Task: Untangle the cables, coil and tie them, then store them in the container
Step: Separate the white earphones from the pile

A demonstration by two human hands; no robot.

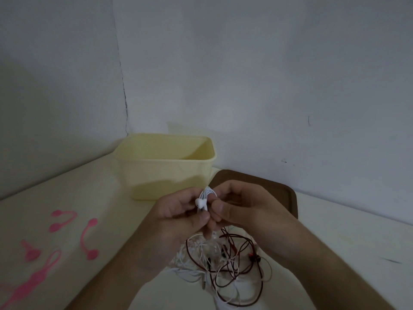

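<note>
Both hands meet above the table, pinching a white earphone cable (205,196) whose earbuds stick up between the fingers. My left hand (178,215) grips it from the left and my right hand (241,209) from the right. Below the hands lies a tangle of white and dark red cables (225,262) on the table. A pale yellow plastic container (165,168) stands open behind the hands, near the wall. Several pink silicone cable ties (88,239) lie on the table to the left.
A dark brown lid or tray (279,191) lies flat behind my right hand, beside the container. The cream table (107,211) meets grey walls at the back and on the left.
</note>
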